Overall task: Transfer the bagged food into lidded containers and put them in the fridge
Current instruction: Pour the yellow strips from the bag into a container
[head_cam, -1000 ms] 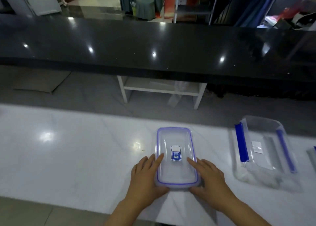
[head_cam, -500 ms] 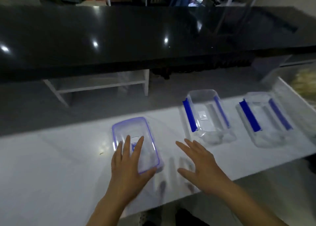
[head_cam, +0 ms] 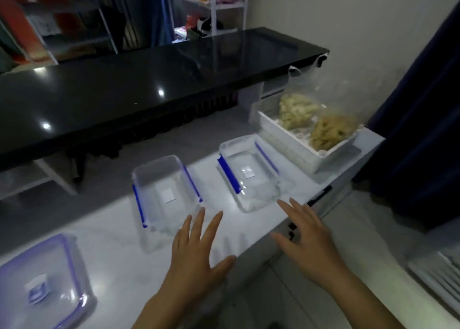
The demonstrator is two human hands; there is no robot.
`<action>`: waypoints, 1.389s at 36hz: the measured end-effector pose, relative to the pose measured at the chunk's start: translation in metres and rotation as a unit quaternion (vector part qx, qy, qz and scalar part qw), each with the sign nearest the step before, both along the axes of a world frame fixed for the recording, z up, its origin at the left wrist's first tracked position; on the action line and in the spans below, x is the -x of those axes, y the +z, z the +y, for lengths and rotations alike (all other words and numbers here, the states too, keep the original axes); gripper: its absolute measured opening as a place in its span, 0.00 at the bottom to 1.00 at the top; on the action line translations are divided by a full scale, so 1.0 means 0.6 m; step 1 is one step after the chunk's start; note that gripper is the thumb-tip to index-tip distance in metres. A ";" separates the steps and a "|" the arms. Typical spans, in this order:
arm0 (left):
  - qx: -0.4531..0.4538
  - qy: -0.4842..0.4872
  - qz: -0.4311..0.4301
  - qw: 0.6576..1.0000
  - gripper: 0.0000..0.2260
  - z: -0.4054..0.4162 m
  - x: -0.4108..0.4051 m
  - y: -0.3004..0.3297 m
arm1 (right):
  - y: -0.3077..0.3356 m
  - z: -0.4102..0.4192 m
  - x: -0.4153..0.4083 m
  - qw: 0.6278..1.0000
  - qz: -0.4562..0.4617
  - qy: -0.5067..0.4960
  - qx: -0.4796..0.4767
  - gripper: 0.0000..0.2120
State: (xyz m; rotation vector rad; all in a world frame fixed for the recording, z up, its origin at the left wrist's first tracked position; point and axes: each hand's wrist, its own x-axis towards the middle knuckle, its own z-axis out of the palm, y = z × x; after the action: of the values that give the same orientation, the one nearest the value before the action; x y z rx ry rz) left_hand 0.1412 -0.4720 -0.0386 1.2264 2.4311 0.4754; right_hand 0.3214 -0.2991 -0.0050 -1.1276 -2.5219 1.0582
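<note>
Two empty hands over the white counter
The left hand and right hand were spread flat, holding nothing. The bagged food sat in a white box, beside two clear tubs.

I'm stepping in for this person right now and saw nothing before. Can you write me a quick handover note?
Left hand and right hand: both open, holding nothing, over the white counter's front edge.
Two open clear containers stand empty on the counter; the lidded container sits at far left.
Bagged food lies untouched in the white foam box at right.
Done: containers opened.
Left: fill, lid, put in the fridge.
</note>
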 end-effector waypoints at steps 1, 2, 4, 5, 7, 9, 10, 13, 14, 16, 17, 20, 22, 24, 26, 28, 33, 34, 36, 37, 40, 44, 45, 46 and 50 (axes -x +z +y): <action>-0.001 -0.008 0.000 1.000 0.38 0.026 -0.012 0.000 | 0.000 0.027 -0.023 1.000 -0.002 -0.004 -0.007 0.31; -0.004 -0.017 0.003 1.000 0.38 0.054 -0.021 0.000 | -0.001 0.055 -0.045 1.000 -0.007 -0.009 -0.014 0.31; -0.012 -0.032 0.015 0.999 0.39 0.108 -0.035 -0.001 | -0.004 0.112 -0.084 0.999 -0.025 -0.012 -0.027 0.31; -0.016 -0.035 0.020 0.999 0.39 0.134 -0.040 -0.002 | -0.005 0.139 -0.102 0.999 -0.036 -0.010 -0.033 0.31; -0.025 -0.034 0.027 0.999 0.39 0.182 -0.051 0.000 | -0.008 0.191 -0.135 0.998 -0.052 -0.009 -0.041 0.32; -0.037 -0.032 0.027 0.998 0.39 0.226 -0.062 0.007 | -0.007 0.234 -0.160 0.998 -0.054 -0.015 -0.042 0.32; -0.042 -0.034 0.025 0.998 0.38 0.246 -0.067 0.011 | -0.004 0.254 -0.170 0.998 -0.048 -0.020 -0.040 0.32; -0.061 -0.053 0.017 0.997 0.38 0.304 -0.076 0.030 | 0.006 0.309 -0.189 0.998 -0.025 -0.030 -0.039 0.32; -0.073 -0.062 0.017 0.995 0.38 0.325 -0.074 0.036 | 0.010 0.329 -0.191 0.998 -0.018 -0.032 -0.041 0.33; -0.101 -0.076 0.021 0.992 0.39 0.366 -0.063 0.052 | 0.018 0.369 -0.192 0.998 -0.003 -0.038 -0.049 0.34; -0.114 -0.081 0.020 0.990 0.39 0.388 -0.056 0.062 | 0.023 0.389 -0.189 0.998 0.004 -0.043 -0.053 0.34; -0.141 -0.093 0.026 0.985 0.41 0.466 -0.033 0.103 | 0.044 0.448 -0.174 0.996 0.036 -0.060 -0.054 0.35; -0.160 -0.104 0.038 0.981 0.41 0.522 -0.018 0.132 | 0.061 0.488 -0.159 0.995 0.065 -0.068 -0.045 0.35; -0.186 -0.124 0.046 0.973 0.40 0.579 -0.001 0.159 | 0.077 0.530 -0.141 0.991 0.105 -0.081 -0.022 0.35; -0.206 -0.144 0.063 0.966 0.41 0.639 0.017 0.182 | 0.095 0.578 -0.119 0.981 0.157 -0.108 0.027 0.34; -0.215 -0.153 0.085 0.961 0.42 0.700 0.030 0.200 | 0.113 0.628 -0.094 0.967 0.192 -0.146 0.076 0.32; -0.211 -0.189 0.112 0.952 0.45 0.837 0.045 0.217 | 0.149 0.752 -0.034 0.931 0.225 -0.215 0.189 0.28; -0.213 -0.196 0.111 0.951 0.46 0.860 0.047 0.216 | 0.153 0.774 -0.023 0.928 0.220 -0.219 0.205 0.27; -0.217 -0.205 0.115 0.948 0.46 0.900 0.049 0.213 | 0.156 0.808 -0.002 0.927 0.207 -0.216 0.225 0.22; -0.216 -0.207 0.116 0.947 0.46 0.918 0.049 0.213 | 0.157 0.821 0.006 0.930 0.201 -0.207 0.230 0.17; -0.211 -0.205 0.106 0.950 0.47 0.961 0.045 0.214 | 0.161 0.839 0.019 0.936 0.194 -0.155 0.251 0.09; -0.213 -0.210 0.086 0.950 0.47 0.998 0.034 0.222 | 0.168 0.835 0.007 0.940 0.188 -0.061 0.279 0.12; -0.214 -0.212 0.081 0.950 0.46 1.005 0.030 0.223 | 0.170 0.834 0.003 0.941 0.191 -0.040 0.277 0.14; -0.215 -0.211 0.071 0.951 0.46 1.009 0.025 0.223 | 0.172 0.834 -0.002 0.942 0.195 -0.019 0.272 0.15; -0.223 -0.190 0.029 0.956 0.46 1.014 -0.004 0.225 | 0.185 0.846 -0.021 0.938 0.191 0.061 0.284 0.17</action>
State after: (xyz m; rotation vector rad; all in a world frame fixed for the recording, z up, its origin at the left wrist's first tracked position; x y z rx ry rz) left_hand 0.1435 0.1362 0.0963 1.8658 2.1135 0.9104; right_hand 0.3342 0.2087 0.1058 -0.7663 -2.0489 1.9115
